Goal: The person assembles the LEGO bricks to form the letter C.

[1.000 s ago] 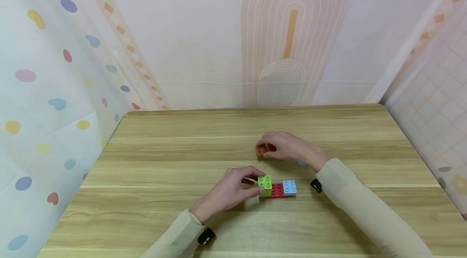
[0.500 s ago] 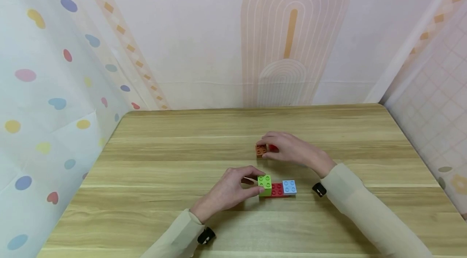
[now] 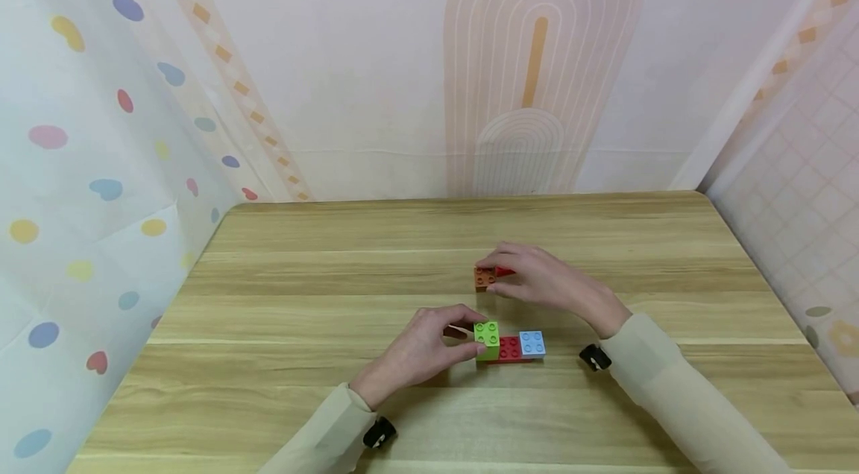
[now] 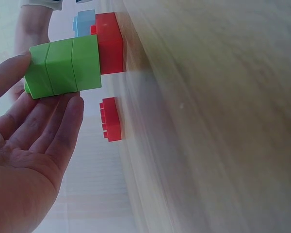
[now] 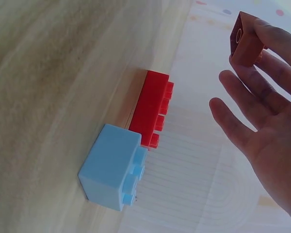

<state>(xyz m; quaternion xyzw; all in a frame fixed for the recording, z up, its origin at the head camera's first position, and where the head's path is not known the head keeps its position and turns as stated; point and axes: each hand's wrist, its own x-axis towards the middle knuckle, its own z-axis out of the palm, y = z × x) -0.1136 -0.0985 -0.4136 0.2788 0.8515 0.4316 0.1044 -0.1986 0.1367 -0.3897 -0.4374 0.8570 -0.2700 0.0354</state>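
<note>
My left hand [image 3: 426, 347] grips a stack of lime-green toy building bricks [image 4: 63, 68] between thumb and fingers. This stack stands on one end of a red brick [image 3: 509, 347], and a light blue brick [image 3: 532, 343] sits on the other end. Farther back, my right hand [image 3: 540, 280] pinches a brown-orange brick [image 5: 247, 43] between thumb and fingertips. The right wrist view shows it clear of the table, its hollow underside partly visible. Just behind the right fingers lies a loose red brick [image 5: 150, 107], mostly hidden in the head view.
Another light blue brick [image 5: 111, 167] stands on the table near the loose red one, hidden under the right arm in the head view. The wooden table [image 3: 302, 355] meets patterned cloth [image 3: 369, 86] at its back and sides.
My right wrist and sleeve have shifted right and toward me, covering the rear light blue brick. The brown-orange brick has moved slightly right. My left hand and the green stack stay put.
</note>
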